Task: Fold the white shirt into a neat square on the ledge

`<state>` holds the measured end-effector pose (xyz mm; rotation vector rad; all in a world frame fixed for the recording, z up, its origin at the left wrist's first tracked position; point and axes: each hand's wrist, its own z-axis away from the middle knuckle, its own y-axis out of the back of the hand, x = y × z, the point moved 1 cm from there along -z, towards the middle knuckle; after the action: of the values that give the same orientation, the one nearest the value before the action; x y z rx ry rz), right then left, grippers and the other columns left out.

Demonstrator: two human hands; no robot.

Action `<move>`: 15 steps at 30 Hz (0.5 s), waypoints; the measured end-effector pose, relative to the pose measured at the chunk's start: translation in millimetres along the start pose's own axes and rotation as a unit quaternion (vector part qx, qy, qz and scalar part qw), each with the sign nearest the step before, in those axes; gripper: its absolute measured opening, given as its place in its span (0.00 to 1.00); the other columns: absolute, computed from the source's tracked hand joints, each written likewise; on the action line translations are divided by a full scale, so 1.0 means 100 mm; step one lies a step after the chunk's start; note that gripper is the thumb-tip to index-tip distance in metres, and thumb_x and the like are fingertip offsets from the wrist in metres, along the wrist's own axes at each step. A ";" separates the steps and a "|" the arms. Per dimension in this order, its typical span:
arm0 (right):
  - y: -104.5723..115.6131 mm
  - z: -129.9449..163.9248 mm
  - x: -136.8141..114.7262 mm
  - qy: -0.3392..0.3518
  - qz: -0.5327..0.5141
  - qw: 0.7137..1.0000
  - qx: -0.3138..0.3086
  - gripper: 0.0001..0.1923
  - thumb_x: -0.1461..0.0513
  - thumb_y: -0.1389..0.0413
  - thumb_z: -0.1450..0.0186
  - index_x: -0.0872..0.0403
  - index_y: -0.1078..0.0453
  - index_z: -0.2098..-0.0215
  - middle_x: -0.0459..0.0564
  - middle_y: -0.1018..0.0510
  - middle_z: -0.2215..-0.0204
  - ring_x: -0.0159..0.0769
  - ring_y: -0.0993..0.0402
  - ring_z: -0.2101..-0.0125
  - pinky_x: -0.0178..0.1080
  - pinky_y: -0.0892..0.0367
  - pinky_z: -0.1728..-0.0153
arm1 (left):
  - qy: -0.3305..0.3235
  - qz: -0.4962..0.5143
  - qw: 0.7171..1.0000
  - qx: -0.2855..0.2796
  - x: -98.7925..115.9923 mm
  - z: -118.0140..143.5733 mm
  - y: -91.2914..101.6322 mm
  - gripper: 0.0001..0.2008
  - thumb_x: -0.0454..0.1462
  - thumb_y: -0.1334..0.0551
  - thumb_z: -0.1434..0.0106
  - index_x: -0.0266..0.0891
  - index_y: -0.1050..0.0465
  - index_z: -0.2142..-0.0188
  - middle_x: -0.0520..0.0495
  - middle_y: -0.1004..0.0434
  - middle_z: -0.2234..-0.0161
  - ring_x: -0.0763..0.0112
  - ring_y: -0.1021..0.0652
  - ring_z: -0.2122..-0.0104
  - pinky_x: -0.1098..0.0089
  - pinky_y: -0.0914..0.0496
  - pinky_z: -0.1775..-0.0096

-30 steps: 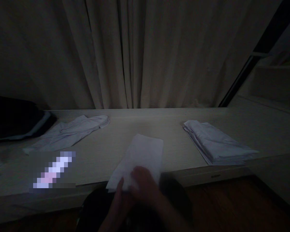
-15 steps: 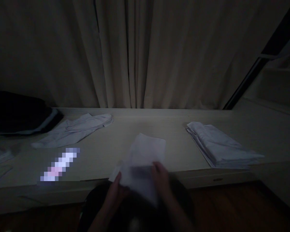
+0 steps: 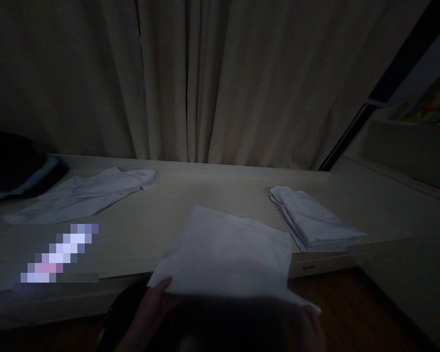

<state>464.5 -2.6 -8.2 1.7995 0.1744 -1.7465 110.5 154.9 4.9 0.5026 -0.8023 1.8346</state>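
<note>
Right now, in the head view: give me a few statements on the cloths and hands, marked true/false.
1. The left hand touches the near left corner of the white cloth. True.
2. A folded stack of white cloths lies to the right on the table. True.
3. The unfolded garment lies on top of the folded stack. False: it lies apart, at the left of the table.
4. The curtain is drawn open onto a bright window. False: it hangs closed behind the table.
5. The right hand is in plain view. False: that corner is too dark to tell.
</note>
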 end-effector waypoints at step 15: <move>-1.47 -0.79 -1.12 0.271 0.260 0.897 -0.233 0.19 0.56 0.54 0.38 0.57 0.36 0.52 0.57 0.26 0.54 0.37 0.29 0.55 0.38 0.35 0.53 | -0.054 -0.150 0.984 0.078 0.45 0.39 0.57 0.16 0.49 0.39 0.50 0.41 0.28 0.67 0.49 0.28 0.84 0.54 0.22 0.74 0.52 0.24 0.62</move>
<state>445.6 190.8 43.5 1.7120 0.2800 -0.7279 39.5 140.9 44.7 0.7856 -0.6176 1.6068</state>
